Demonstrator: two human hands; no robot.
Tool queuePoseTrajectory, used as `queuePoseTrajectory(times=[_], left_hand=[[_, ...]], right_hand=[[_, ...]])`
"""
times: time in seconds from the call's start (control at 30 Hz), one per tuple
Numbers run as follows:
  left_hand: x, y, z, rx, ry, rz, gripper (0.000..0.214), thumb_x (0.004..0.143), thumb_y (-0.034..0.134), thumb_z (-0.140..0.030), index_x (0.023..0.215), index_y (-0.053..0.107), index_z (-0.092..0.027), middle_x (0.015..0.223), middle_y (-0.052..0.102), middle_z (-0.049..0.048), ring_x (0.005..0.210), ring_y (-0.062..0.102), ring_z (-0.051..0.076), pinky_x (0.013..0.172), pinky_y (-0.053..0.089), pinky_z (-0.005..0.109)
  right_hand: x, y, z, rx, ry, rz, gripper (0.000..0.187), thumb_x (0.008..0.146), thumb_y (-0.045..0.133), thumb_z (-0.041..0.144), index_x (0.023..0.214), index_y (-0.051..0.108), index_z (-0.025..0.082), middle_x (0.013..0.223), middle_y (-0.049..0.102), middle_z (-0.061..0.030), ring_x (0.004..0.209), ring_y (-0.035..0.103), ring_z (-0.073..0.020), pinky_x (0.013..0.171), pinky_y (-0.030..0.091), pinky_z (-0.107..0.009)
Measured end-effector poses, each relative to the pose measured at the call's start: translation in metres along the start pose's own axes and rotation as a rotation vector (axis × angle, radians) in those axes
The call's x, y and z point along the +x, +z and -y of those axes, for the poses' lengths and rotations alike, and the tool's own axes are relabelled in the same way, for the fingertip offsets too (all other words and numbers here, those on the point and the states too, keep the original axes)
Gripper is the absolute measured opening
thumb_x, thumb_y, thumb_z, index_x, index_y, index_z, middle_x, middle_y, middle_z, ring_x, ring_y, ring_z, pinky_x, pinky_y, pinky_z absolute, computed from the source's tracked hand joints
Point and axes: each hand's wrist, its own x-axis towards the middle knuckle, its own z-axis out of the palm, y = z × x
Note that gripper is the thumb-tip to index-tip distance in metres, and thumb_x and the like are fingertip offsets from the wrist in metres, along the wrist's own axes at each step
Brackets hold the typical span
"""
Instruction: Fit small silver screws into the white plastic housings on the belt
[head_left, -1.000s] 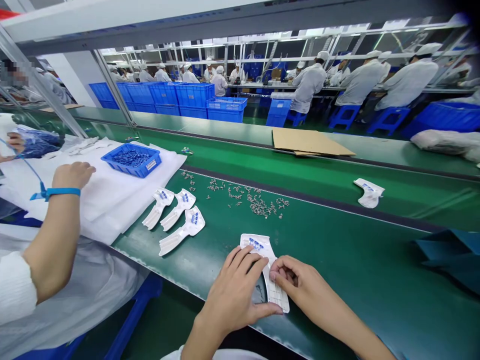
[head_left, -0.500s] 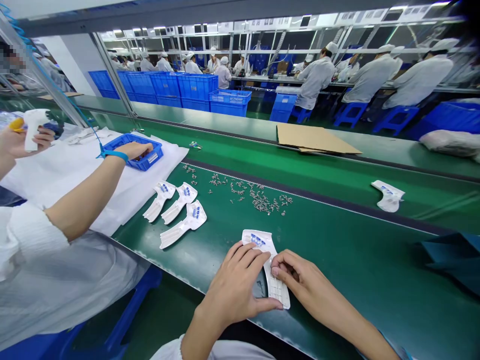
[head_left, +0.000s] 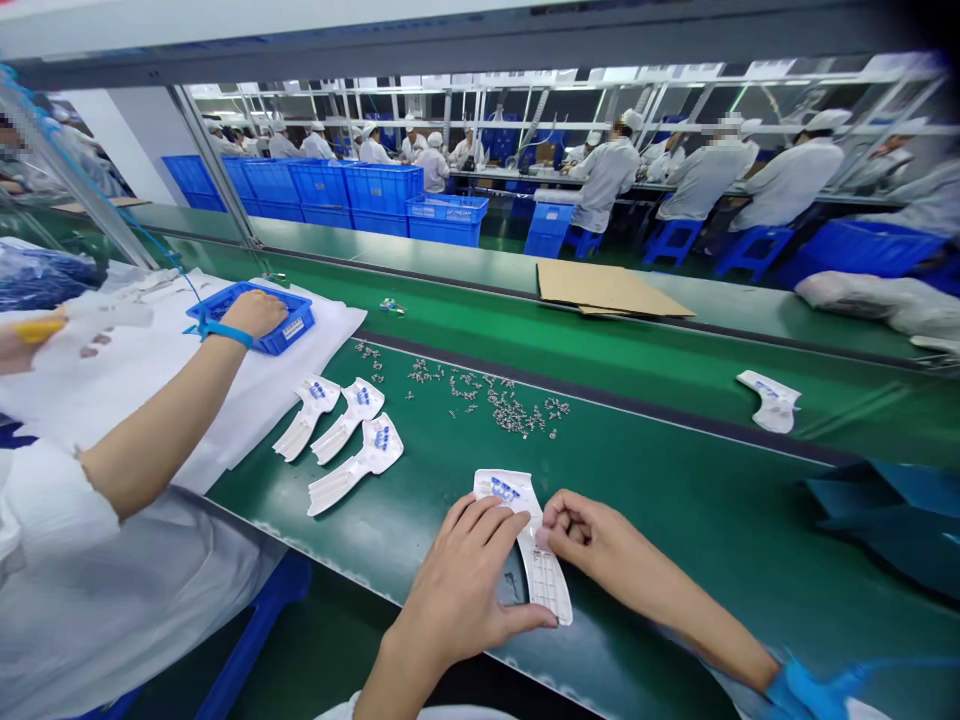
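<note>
At the lower centre of the frame, the left hand grasps the white shell against the table, thumb at its lower end, while the right hand's fingers pinch together by its middle (whether around anything, I cannot tell); a loosened left hold could let the shell swivel. Farther up, mid-frame, the loose metal parts lie uncontained, so a brushing sleeve could scatter them.

A white pillar rises at left, blue stools at right.
</note>
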Motion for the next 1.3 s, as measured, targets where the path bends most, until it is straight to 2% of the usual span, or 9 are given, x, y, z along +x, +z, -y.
queuePoseTrajectory(times=[0.13,0.23,0.33,0.43,0.57,0.7,0.9,1.07,1.3], left_hand=[[-0.001,-0.001,0.000,0.029,0.013,0.022,0.081,0.070,0.079,-0.061,0.132,0.048,-0.020,0.132,0.061,0.0107,0.128,0.052,0.033,0.113,0.036,0.058],[-0.001,-0.002,0.001,0.045,-0.012,0.038,0.081,0.072,0.077,-0.062,0.134,0.047,-0.020,0.135,0.059,0.0114,0.131,0.050,0.034,0.113,0.037,0.060],[-0.003,-0.001,0.003,0.052,-0.025,0.064,0.081,0.074,0.074,-0.063,0.137,0.046,-0.020,0.138,0.058,0.0120,0.133,0.048,0.036,0.111,0.039,0.062],[-0.004,0.001,0.005,0.043,-0.026,0.083,0.081,0.075,0.072,-0.065,0.138,0.045,-0.022,0.140,0.057,0.0108,0.134,0.048,0.036,0.112,0.037,0.062],[-0.003,0.002,0.007,0.029,-0.054,0.101,0.079,0.078,0.067,-0.068,0.140,0.044,-0.025,0.143,0.054,0.0091,0.136,0.045,0.036,0.114,0.036,0.062],[-0.002,0.001,0.008,0.020,-0.078,0.139,0.078,0.081,0.063,-0.069,0.142,0.042,-0.026,0.146,0.052,0.0091,0.138,0.043,0.037,0.113,0.035,0.064],[-0.004,0.000,0.008,0.015,-0.105,0.153,0.080,0.080,0.062,-0.071,0.143,0.043,-0.026,0.148,0.050,0.0088,0.140,0.040,0.037,0.114,0.035,0.064],[-0.005,0.001,0.009,-0.002,-0.114,0.158,0.079,0.081,0.062,-0.070,0.144,0.042,-0.027,0.149,0.049,0.0083,0.140,0.039,0.038,0.114,0.033,0.065],[-0.004,0.000,0.007,-0.010,-0.131,0.180,0.081,0.080,0.061,-0.072,0.144,0.042,-0.025,0.149,0.048,0.0085,0.142,0.037,0.037,0.115,0.032,0.065]], right_hand=[[0.036,-0.028,-0.016,-0.298,-0.082,-0.331,0.025,0.096,0.047,0.033,0.110,0.064,0.022,0.108,0.068,-0.0087,0.082,0.064,-0.0211,0.076,0.050,-0.036],[0.064,-0.041,-0.027,-0.492,-0.094,-0.395,0.032,0.095,0.043,0.022,0.119,0.063,0.020,0.120,0.064,-0.0115,0.094,0.065,-0.0235,0.085,0.050,-0.038],[0.076,-0.046,-0.032,-0.544,-0.096,-0.387,0.032,0.095,0.042,0.019,0.115,0.067,0.019,0.117,0.065,-0.0111,0.101,0.065,-0.0248,0.086,0.049,-0.036],[0.074,-0.050,-0.035,-0.577,-0.103,-0.361,0.028,0.094,0.045,0.020,0.105,0.070,0.020,0.109,0.068,-0.0098,0.093,0.066,-0.0243,0.081,0.050,-0.035],[0.080,-0.061,-0.036,-0.619,-0.110,-0.371,0.032,0.095,0.043,0.017,0.115,0.067,0.019,0.115,0.068,-0.0115,0.102,0.065,-0.0266,0.086,0.049,-0.036],[0.110,-0.069,-0.029,-0.640,-0.162,-0.325,0.032,0.097,0.044,0.015,0.116,0.069,0.019,0.117,0.069,-0.0103,0.107,0.065,-0.0246,0.092,0.047,-0.031],[0.145,-0.080,-0.019,-0.700,-0.170,-0.267,0.033,0.094,0.046,0.008,0.111,0.073,0.017,0.108,0.071,-0.0113,0.100,0.066,-0.0239,0.085,0.045,-0.028],[0.148,-0.093,-0.026,-0.740,-0.108,-0.256,0.025,0.093,0.054,0.016,0.105,0.075,0.016,0.106,0.070,-0.0125,0.097,0.066,-0.0258,0.079,0.044,-0.028],[0.151,-0.093,-0.029,-0.738,-0.086,-0.225,0.017,0.089,0.058,0.014,0.097,0.074,0.017,0.102,0.070,-0.0107,0.091,0.066,-0.0232,0.073,0.043,-0.026]])
